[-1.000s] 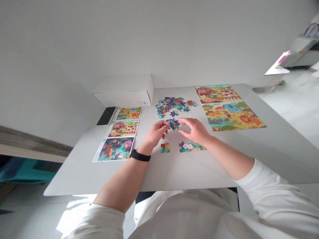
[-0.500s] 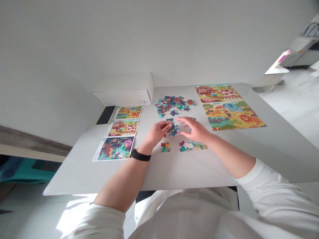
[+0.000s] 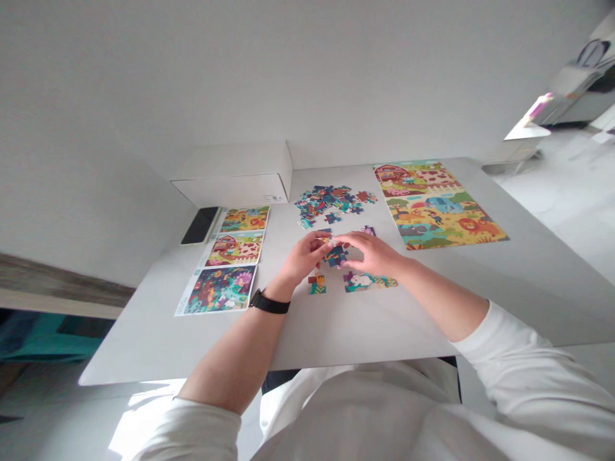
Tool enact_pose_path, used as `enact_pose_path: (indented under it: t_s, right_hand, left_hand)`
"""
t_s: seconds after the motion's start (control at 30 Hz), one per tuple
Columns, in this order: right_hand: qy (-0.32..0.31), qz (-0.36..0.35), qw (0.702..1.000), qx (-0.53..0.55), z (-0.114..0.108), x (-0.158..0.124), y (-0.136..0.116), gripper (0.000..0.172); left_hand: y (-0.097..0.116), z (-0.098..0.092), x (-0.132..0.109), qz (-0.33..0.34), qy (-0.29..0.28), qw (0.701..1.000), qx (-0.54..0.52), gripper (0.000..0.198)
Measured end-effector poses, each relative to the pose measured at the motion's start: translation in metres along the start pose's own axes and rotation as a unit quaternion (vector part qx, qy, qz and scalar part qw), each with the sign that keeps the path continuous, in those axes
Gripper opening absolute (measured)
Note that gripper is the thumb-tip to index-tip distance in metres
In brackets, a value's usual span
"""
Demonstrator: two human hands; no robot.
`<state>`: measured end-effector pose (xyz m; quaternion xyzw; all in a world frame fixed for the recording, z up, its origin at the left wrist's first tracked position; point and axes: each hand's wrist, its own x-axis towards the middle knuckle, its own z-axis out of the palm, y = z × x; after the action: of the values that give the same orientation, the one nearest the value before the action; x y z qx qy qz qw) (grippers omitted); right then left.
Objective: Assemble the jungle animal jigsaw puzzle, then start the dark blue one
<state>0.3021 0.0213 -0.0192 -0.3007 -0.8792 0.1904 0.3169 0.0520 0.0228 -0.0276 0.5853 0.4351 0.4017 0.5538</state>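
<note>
A small group of joined jigsaw puzzle pieces (image 3: 337, 257), dark blue with orange, is between my two hands. My left hand (image 3: 307, 257) pinches its left side between thumb and fingers. From the right, my right hand (image 3: 373, 254) curves around it, the index finger at its top edge near my left thumb and the thumb at its right edge. Just below lie an orange and teal puzzle piece (image 3: 317, 285) and a joined strip with a white rabbit (image 3: 369, 282). A purple puzzle piece (image 3: 368, 230) shows partly behind my right hand.
A heap of loose puzzle pieces (image 3: 327, 202) lies beyond my hands, one blue piece (image 3: 332, 218) apart. Finished farm and safari puzzles (image 3: 446, 221) lie right. Left are picture cards (image 3: 221, 289), a phone (image 3: 200, 225) and a white box (image 3: 230, 187) against the wall.
My right hand has moved left, bringing its index finger to the joined pieces beside my left thumb. My left hand keeps its pinch. The camera view has shifted slightly.
</note>
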Motion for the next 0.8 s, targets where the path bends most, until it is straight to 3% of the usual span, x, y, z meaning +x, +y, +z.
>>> enact_pose_path:
  t_s: [0.23, 0.47, 0.57, 0.7, 0.8]
  right_hand:
    - [0.105, 0.073, 0.991, -0.034, -0.023, -0.002, 0.022, 0.056]
    - [0.126, 0.103, 0.985, -0.061, -0.033, -0.004, 0.038, 0.057]
    - [0.114, 0.116, 0.984, -0.073, -0.032, -0.005, 0.042, 0.054]
    - [0.101, 0.122, 0.984, -0.085, -0.032, -0.005, 0.046, 0.047]
    - [0.098, 0.129, 0.983, -0.085, -0.033, -0.005, 0.046, 0.044]
  left_hand:
    - [0.009, 0.0, -0.001, -0.012, 0.065, 0.998, -0.023, 0.045]
    - [0.004, -0.002, 0.002, -0.007, 0.071, 0.997, 0.005, 0.038]
    - [-0.002, -0.009, 0.006, 0.023, 0.102, 0.991, 0.082, 0.032]
    - [-0.007, -0.024, 0.009, 0.092, 0.159, 0.952, 0.243, 0.025]
    - [-0.009, -0.033, 0.011, 0.111, 0.164, 0.934, 0.296, 0.027]
